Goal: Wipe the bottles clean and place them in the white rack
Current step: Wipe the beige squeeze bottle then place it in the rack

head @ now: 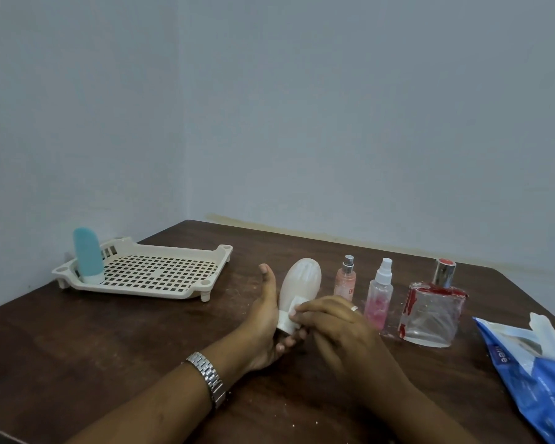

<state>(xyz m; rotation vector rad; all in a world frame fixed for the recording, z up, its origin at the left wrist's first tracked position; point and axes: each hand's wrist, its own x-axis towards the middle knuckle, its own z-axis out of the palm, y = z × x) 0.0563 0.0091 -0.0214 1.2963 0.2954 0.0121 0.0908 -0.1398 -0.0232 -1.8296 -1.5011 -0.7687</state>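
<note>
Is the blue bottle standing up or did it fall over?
Standing up. The rounded blue plastic bottle stands on its pale cap inside the white perforated plastic rack, at its left end.

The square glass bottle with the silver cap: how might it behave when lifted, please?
The square glass bottle looks thick-walled, so probably heavy and breakable. Its smooth sides may be slippery. Its broad base should resist tipping.

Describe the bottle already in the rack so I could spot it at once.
On the brown table, look to the far left corner, where a white rack sits. A blue bottle stands on its white cap at the rack's left end. It is the only blue bottle, and the only one in the rack.
</note>
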